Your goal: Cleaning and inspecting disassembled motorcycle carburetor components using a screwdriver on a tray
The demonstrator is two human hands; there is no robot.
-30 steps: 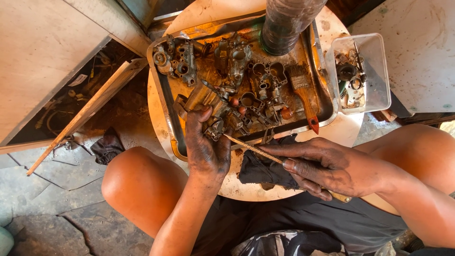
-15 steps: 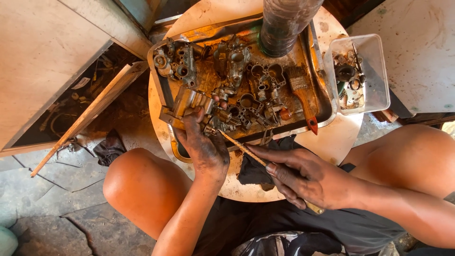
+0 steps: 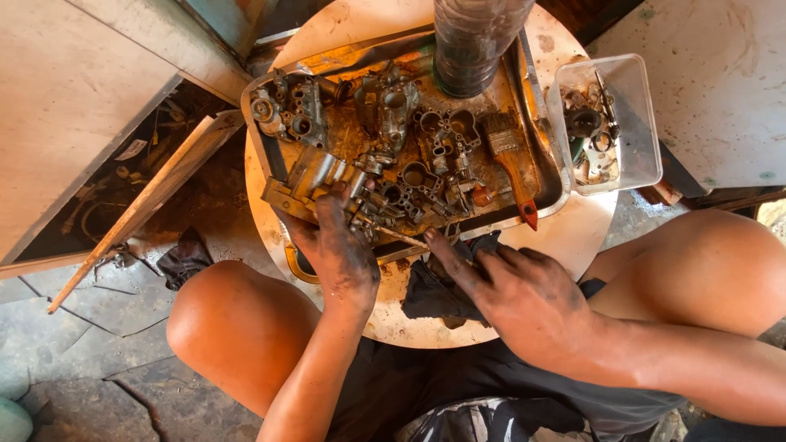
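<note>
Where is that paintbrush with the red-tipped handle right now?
In the head view, the paintbrush lies at the right side of the metal tray, just right of the pile of greasy metal parts and left of the clear plastic box.

Hands grease-smeared, arms bare, no sleeves; dark shorts, knees bare.

A greasy grey metal carburetor part lies at the near left corner of the metal tray. A thin stick lies tilted just beside it, over the tray's near rim.
</note>
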